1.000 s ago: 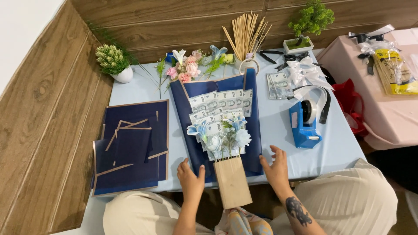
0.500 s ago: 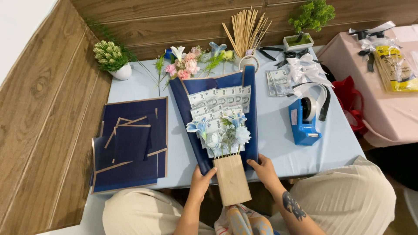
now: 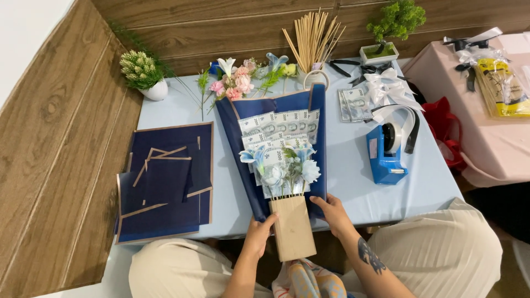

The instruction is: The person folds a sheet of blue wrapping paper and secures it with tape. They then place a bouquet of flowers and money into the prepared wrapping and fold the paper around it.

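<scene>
At the lower centre of the frame, the left hand (image 3: 258,234) rests against the left edge of the brown paper handle wrap (image 3: 292,229), fingers curled narrowly round its side, while the right hand (image 3: 333,214) lies with fingers spread flat on the lower right corner of the navy wrapping sheet (image 3: 259,160), just beside the handle. The bouquet lies flat at the near edge of the light blue table (image 3: 342,182), its handle overhanging toward the person's lap. Above the handle sit blue and white artificial flowers (image 3: 287,168), and behind them a fan of folded banknotes (image 3: 279,129), all backed by the navy sheet. The step in hand appears to be gathering the navy sheet around the stems at the handle; the next move likely calls for drawing both lower sheet corners inward evenly without disturbing the banknote fan. To the left lies a stack of spare navy sheets (image 3: 165,185) with tan edges. To the right stands a blue tape dispenser (image 3: 386,152), within reach and apart from the bouquet. Farther back lie loose banknotes (image 3: 356,104), white ribbon bows (image 3: 389,85), loose pink artificial flowers (image 3: 234,83), a holder of wooden skewers (image 3: 313,38), and two potted plants (image 3: 144,74). Nothing obstructs the hands.
</scene>
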